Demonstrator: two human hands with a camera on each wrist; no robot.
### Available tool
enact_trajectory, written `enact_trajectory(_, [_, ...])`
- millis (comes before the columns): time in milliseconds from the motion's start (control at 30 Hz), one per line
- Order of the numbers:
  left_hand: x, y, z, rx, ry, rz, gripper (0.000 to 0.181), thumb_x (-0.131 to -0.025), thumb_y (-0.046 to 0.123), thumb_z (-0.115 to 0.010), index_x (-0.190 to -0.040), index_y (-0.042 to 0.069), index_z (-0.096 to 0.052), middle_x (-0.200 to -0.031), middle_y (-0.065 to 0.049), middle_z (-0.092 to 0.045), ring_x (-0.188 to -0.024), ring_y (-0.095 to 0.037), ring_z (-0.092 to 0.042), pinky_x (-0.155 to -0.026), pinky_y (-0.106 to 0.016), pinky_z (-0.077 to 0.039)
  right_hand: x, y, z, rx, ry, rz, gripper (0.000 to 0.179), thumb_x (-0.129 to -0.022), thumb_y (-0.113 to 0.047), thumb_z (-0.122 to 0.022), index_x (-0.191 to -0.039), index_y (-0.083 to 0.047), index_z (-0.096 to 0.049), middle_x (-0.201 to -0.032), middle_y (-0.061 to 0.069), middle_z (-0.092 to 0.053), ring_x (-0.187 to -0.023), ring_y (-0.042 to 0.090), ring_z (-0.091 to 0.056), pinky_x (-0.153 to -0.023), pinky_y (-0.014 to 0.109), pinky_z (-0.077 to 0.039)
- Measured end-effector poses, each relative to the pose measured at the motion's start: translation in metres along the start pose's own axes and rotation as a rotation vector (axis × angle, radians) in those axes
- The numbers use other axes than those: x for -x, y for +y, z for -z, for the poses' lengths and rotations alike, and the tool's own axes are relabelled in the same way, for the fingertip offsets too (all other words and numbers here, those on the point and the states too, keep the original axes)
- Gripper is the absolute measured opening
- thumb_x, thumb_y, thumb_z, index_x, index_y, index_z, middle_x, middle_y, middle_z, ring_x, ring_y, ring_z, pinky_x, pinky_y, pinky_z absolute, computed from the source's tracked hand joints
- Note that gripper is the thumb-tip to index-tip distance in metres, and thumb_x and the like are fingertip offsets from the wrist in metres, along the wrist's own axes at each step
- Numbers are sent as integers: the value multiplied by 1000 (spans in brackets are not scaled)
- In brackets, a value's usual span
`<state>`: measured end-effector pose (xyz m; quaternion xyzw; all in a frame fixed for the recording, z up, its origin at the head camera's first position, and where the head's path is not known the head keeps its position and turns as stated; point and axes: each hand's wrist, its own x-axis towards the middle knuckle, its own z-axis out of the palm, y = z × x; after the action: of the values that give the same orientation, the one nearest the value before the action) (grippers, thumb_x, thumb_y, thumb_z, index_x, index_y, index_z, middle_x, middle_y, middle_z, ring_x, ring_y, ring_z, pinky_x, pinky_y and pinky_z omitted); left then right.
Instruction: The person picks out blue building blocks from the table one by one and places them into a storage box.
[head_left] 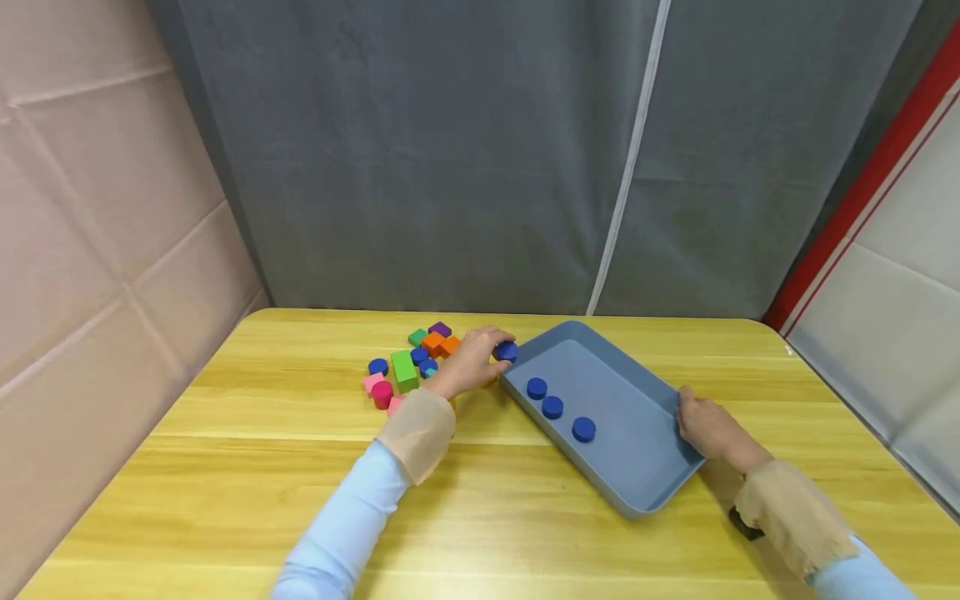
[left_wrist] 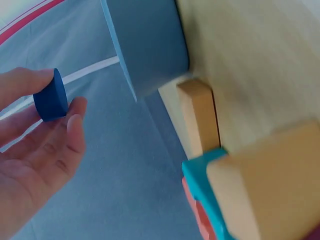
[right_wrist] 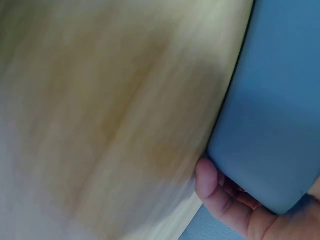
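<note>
My left hand (head_left: 472, 360) pinches a round blue block (head_left: 506, 352) between thumb and fingers, at the left rim of a grey-blue tray (head_left: 618, 375). In the left wrist view the same blue block (left_wrist: 50, 97) is held up beside the tray's outer wall (left_wrist: 147, 45). Inside the tray, three round blue blocks (head_left: 552, 407) lie along its left side. At the tray's right edge my right hand (head_left: 712, 429) grips the wall, and the right wrist view has its fingers (right_wrist: 220, 200) curled under the corner.
Left of the tray a pile of coloured blocks sits on the wooden table (head_left: 300, 483), among them a green block (head_left: 404, 372), a red cylinder (head_left: 382, 394), orange blocks (head_left: 433, 342) and more round blue ones (head_left: 378, 367). A grey curtain (head_left: 420, 167) hangs behind the table.
</note>
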<state>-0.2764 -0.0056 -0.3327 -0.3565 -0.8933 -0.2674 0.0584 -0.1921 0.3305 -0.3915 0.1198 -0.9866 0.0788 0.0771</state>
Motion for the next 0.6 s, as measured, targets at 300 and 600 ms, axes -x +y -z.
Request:
enact_trajectory(300, [-10,9,-17,46,-45,-16,33,-81,9,-64,-110,-5,-58,-106,-17,-59,-94,-26,-56,-82,-30,-47,0,0,0,7,-4,-7,11,-86,1,-43,-82,5,-33,-55,10,-43,-46,22,-47,-41,33,-38])
enact_trajectory(600, [-19,19,-33,23,-121,39,38,-83,12,-62,-117,-3,-55,-116,-15,-56,-105,-24,-53,-91,-31,-42,0,0,0,5,-10,-21,11,-86,1,-42,-81,5,-33,-55,11,-43,-46,22,-47,-41,33,-38])
